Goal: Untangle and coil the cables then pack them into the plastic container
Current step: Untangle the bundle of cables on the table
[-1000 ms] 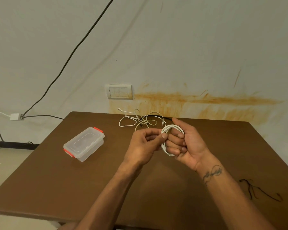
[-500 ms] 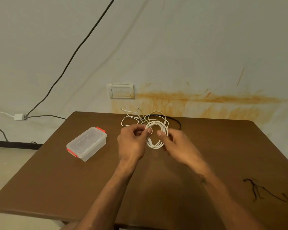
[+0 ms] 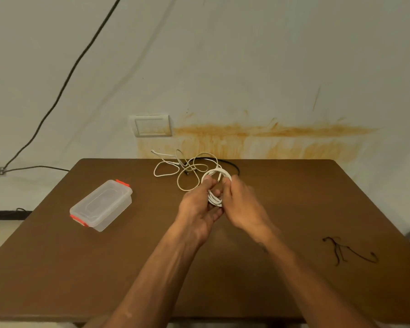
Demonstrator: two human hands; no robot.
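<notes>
Both hands, left (image 3: 200,207) and right (image 3: 243,204), gripping coiled white cable (image 3: 215,187), right of lidded plastic container (image 3: 101,205).

A plain room in a home: stained wall (image 3: 258,138), wall switch (image 3: 152,125), brown wooden table (image 3: 81,268).

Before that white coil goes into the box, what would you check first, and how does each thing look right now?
1. Coil held: ok, left hand and right hand both grip the white coil.
2. Coil's loose end tucked: cannot tell.
3. Plastic container open: not ok, lid on.
4. Orange latches undone: cannot tell.
5. Other cables done: not ok, tangled white cable lies loose on the table.
</notes>
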